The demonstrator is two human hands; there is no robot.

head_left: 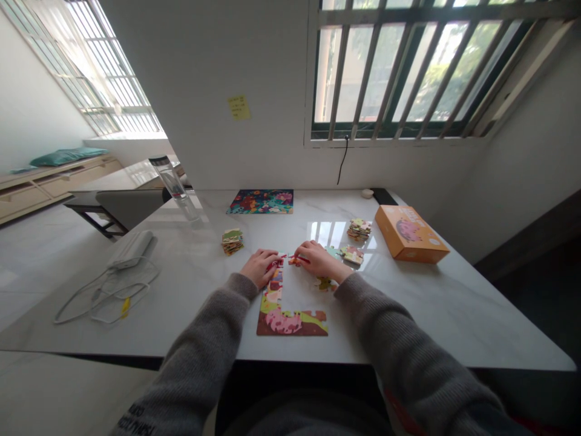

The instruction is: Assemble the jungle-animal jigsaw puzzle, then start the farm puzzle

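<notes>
A partly joined jigsaw puzzle (293, 323) lies on the white table, forming an L along its left side and near edge, with a pink animal at the bottom. My left hand (261, 268) rests on the upper left of this strip, fingers laid out over the pieces. Just to its right, my right hand (316, 257) has its fingers closed on a puzzle piece (293, 260) with red on it, close to the strip's top end. Beneath the right wrist lies a loose green-brown piece (325, 283), partly covered. More loose pieces (352, 255) lie right of that hand.
Stacks of puzzle pieces stand at the left (232, 241) and right (359, 229). Behind lies a dark picture sheet (261, 201). An orange box (410, 234) is at the right. A glass bottle (175, 184), a white power bank (133, 248) and a looped cable (106, 293) occupy the left side.
</notes>
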